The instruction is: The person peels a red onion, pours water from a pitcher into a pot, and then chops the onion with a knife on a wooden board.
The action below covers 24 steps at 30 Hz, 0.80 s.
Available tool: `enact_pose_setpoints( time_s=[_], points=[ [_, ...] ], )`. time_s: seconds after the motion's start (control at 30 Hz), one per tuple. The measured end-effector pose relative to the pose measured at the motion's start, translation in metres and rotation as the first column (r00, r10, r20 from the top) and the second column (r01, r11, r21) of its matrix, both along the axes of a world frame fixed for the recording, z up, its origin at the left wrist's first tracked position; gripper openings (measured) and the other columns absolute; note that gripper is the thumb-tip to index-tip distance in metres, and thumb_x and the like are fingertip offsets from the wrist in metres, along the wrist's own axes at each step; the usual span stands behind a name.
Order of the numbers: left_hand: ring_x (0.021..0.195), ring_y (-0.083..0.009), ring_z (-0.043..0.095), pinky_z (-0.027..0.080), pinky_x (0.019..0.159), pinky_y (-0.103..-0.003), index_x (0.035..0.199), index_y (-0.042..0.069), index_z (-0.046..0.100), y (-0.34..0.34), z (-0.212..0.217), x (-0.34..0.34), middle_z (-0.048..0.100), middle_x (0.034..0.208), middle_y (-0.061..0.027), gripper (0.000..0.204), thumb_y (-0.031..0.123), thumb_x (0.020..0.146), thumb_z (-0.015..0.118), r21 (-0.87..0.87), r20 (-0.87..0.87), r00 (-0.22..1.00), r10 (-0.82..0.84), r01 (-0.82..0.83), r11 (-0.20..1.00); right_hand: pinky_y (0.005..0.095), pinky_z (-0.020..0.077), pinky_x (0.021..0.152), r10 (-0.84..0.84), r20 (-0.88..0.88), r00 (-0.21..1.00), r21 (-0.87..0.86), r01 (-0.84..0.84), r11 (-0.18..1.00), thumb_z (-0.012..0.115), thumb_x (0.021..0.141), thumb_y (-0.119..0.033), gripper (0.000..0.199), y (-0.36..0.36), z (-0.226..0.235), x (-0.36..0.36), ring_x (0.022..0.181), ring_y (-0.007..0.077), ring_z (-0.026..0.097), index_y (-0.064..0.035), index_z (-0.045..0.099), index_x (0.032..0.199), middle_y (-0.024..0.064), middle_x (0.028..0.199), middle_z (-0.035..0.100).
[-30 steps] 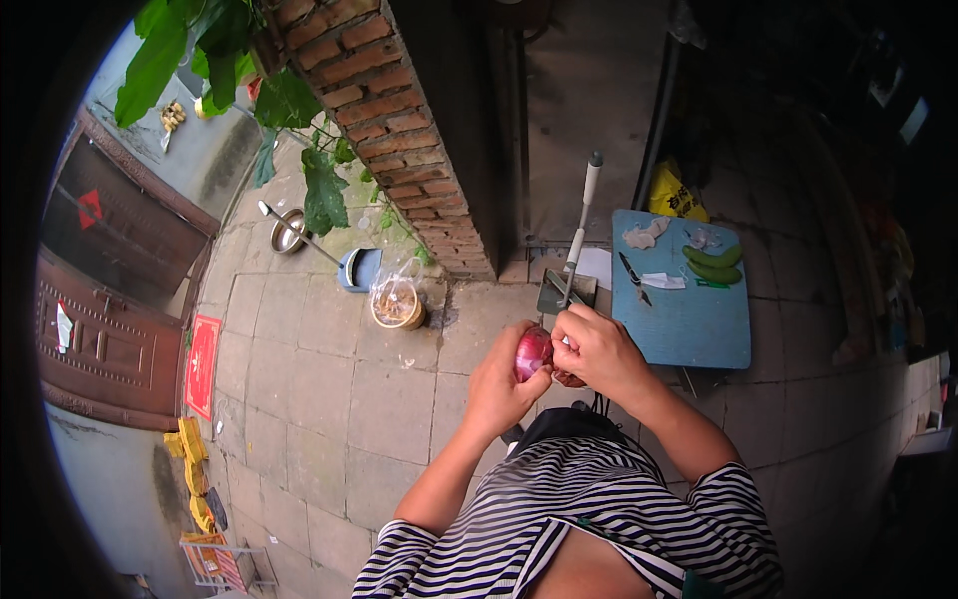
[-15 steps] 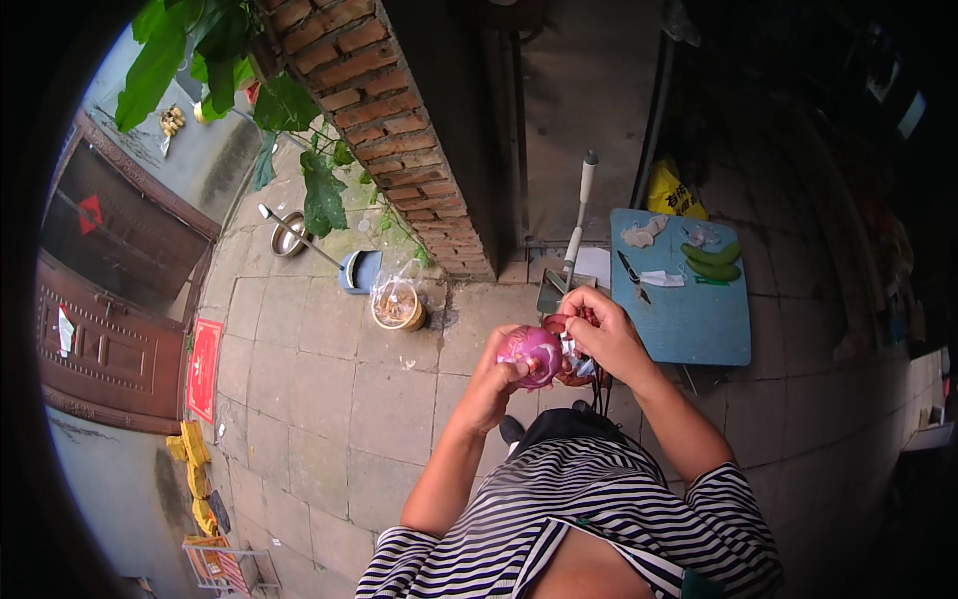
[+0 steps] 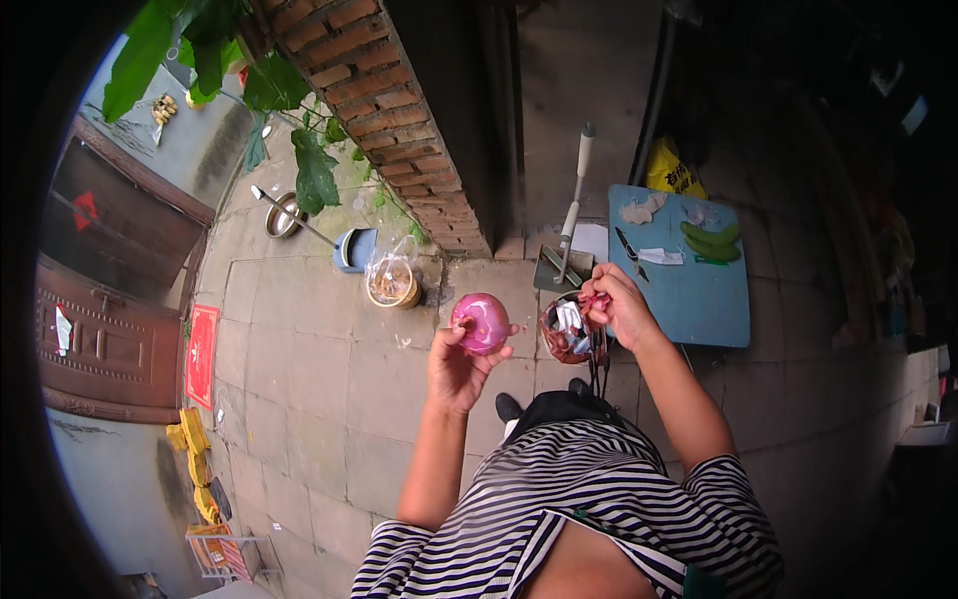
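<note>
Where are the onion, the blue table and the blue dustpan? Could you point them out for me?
Onion (image 3: 483, 321): head view, on the middle of its shiny pink side.
Blue table (image 3: 691, 307): head view, on a bare part of its top.
Blue dustpan (image 3: 356, 252): head view, on the middle of its pan.

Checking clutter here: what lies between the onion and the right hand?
In the head view: left-hand fingertips, a strip of paving, then a container of dark red skins.

Open gap between left hand (image 3: 461, 367) and right hand (image 3: 626, 307), peel container (image 3: 550, 307) toward its right, pale handle (image 3: 569, 222) rising beyond, blue bench (image 3: 689, 309) farther right
</note>
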<state>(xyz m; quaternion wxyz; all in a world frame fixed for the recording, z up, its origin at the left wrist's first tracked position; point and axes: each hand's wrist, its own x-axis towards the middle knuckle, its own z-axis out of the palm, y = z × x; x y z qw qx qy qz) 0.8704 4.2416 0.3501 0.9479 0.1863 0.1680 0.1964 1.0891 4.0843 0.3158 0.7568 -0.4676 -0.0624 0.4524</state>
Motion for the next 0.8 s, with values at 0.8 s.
enact_pose_setpoints(
  time_s=[0.8],
  points=[
    [0.098,-0.0242,0.062,0.057,0.079,-0.04,0.133,0.009,0.041,-0.026,0.021,-0.01,0.055,0.12,-0.012,0.058,0.016,0.081,0.067,0.322,-0.359,0.933,-0.021,0.145,0.935,0.0259,0.051,0.07,0.203,0.402,0.893,-0.5,0.029,0.865,0.056,0.085,-0.008,0.023,-0.014,-0.173,0.052,0.083,0.0137,0.06,-0.0017,0.063,0.107,0.0066,0.098,0.064]
  ],
)
